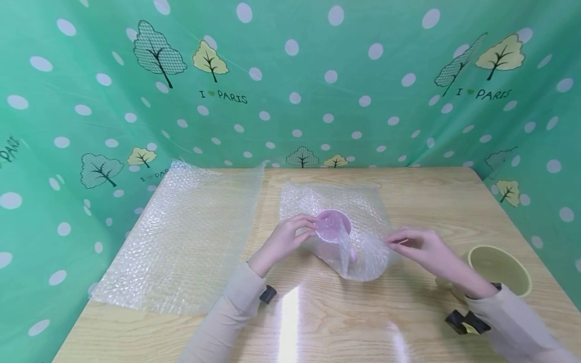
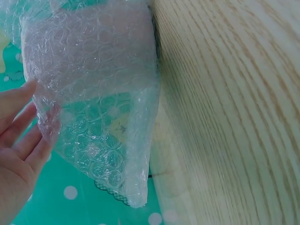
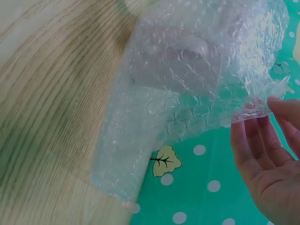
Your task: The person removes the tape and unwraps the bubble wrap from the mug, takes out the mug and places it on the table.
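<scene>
A pink mug [image 1: 333, 226] stands on a bubble wrap sheet [image 1: 367, 199], partly covered by the film folded over its front. At the mug's rim, my left hand [image 1: 290, 236] pinches the wrap against its side; the left wrist view shows that hand's thumb and fingers [image 2: 35, 152] on either side of the film. My right hand [image 1: 419, 244] grips a loose edge of the same sheet, drawn out to the mug's right. In the right wrist view the mug's handle [image 3: 192, 44] shows through the bubbles.
Another bubble wrap sheet [image 1: 181, 242] lies flat on the left of the wooden table [image 1: 345, 322]. A yellow-green mug [image 1: 499, 267] stands at the right, partly behind my right forearm. A green dotted curtain [image 1: 317, 60] hangs behind the table and at both sides.
</scene>
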`<state>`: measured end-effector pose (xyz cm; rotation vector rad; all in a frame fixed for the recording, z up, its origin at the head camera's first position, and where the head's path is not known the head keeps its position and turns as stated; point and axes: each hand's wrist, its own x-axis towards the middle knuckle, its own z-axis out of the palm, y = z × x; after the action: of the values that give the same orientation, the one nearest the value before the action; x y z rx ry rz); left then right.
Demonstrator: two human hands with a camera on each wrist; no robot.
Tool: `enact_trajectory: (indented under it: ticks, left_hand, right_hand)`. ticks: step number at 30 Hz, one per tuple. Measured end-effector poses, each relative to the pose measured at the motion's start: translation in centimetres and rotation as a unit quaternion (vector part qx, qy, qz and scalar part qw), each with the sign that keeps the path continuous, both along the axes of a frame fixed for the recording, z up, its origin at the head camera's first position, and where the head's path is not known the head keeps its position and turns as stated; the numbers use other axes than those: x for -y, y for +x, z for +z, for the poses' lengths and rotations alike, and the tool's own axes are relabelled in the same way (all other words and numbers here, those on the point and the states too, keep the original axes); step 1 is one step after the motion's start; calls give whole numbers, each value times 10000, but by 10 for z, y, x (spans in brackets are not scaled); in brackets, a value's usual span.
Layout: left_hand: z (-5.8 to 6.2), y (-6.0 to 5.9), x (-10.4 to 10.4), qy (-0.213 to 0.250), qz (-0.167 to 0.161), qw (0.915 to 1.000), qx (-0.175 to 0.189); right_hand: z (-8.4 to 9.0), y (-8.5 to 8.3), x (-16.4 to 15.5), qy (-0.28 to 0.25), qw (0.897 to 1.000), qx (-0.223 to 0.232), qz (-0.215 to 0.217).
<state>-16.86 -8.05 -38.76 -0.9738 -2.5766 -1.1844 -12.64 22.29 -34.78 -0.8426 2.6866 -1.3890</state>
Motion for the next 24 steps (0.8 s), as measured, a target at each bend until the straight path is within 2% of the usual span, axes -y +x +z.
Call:
enact_trajectory:
  ticks: [5,14,24]
  left_hand:
    - [1,0,0,-134,-118,9997,-149]
    - [3,0,0,-434,-284,9978,-418]
    - [4,0,-1,-516,-273,9970,-504]
  right_hand:
    - [0,2,-6,63,9983,561,-141]
    - [0,3,-16,81,9937,1077,-308]
    - [2,3,-30,96,9883,1523,-48]
